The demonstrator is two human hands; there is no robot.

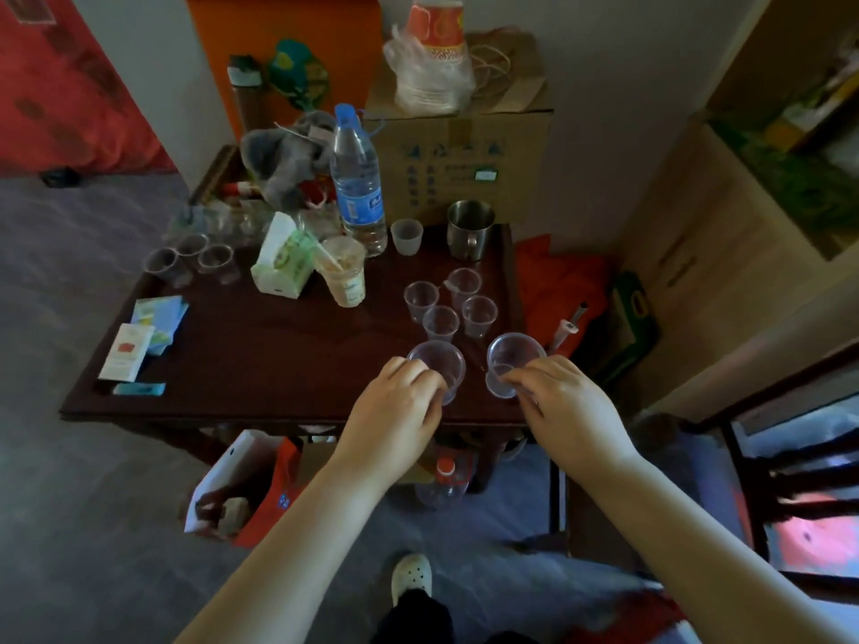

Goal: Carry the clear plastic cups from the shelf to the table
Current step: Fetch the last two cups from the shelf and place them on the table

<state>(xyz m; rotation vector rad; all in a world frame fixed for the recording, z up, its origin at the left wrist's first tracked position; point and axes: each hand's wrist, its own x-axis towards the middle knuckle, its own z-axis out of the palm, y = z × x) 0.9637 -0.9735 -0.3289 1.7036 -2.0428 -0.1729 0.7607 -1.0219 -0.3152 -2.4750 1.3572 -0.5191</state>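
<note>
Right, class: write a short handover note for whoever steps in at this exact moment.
Left hand: holding a clear cup at the table's near edge.
Right hand: holding another cup, tilted.
Done: four cups stand grouped mid-table; three more at the far left.
Left: set these two down. The shelf is out of view, so cups remaining there are unknown.

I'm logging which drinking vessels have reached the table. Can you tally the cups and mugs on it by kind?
Clear plastic cups standing free: 7, four near the right side, three at the far left edge
Clear plastic cups held: 2, left hand, right hand
Frosted cup: 1
Metal mug: 1
Used drink cup: 1
Total: 12
</note>
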